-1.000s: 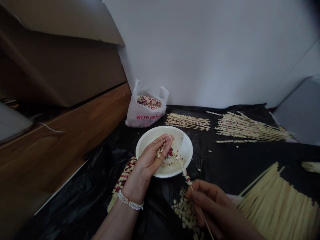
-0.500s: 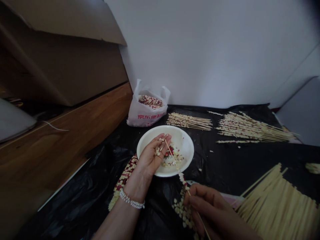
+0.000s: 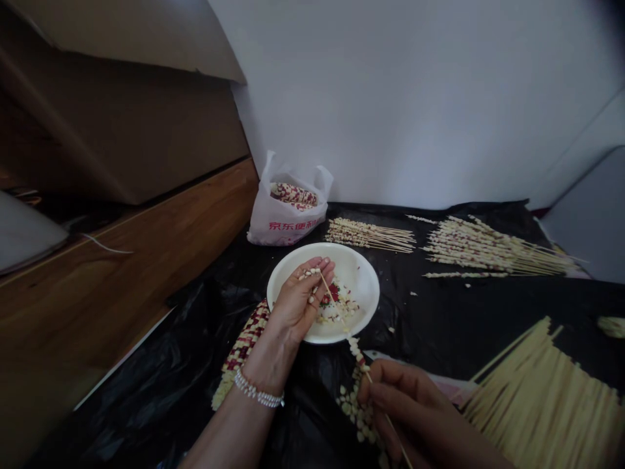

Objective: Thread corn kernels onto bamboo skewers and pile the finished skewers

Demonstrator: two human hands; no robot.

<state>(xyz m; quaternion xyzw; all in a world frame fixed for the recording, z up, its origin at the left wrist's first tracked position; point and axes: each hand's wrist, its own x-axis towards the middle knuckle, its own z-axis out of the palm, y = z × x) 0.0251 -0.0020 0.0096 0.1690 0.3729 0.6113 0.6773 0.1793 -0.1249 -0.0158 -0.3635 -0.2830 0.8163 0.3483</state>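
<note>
My left hand [image 3: 295, 296], palm up and cupped over the white bowl [image 3: 367, 299], holds several pale corn kernels, with its thumb and fingers curled at the tip of a skewer. That thin wooden skewer [image 3: 356, 350] slants across the bowl and carries a short row of white and dark red kernels partway along. At the bottom, my right hand [image 3: 410, 400] pinches the skewer just below those kernels. Loose kernels and red bits lie in the bowl. Beside my left wrist rests a red-and-yellow corn cob [image 3: 248, 339], partly hidden by the forearm.
Behind the bowl stands a white plastic bag [image 3: 288, 218] of cobs. Filled skewers lie in a small bundle [image 3: 368, 234] and a larger pile [image 3: 481, 251]. Bare skewers [image 3: 541, 391] fan out at right. Loose kernels [image 3: 359, 410] lie on the black plastic sheet [image 3: 180, 365].
Fingers of my left hand have curled slightly inward, and the kernels have shifted towards the skewer tip. My right hand and the skewer stay almost in place.
</note>
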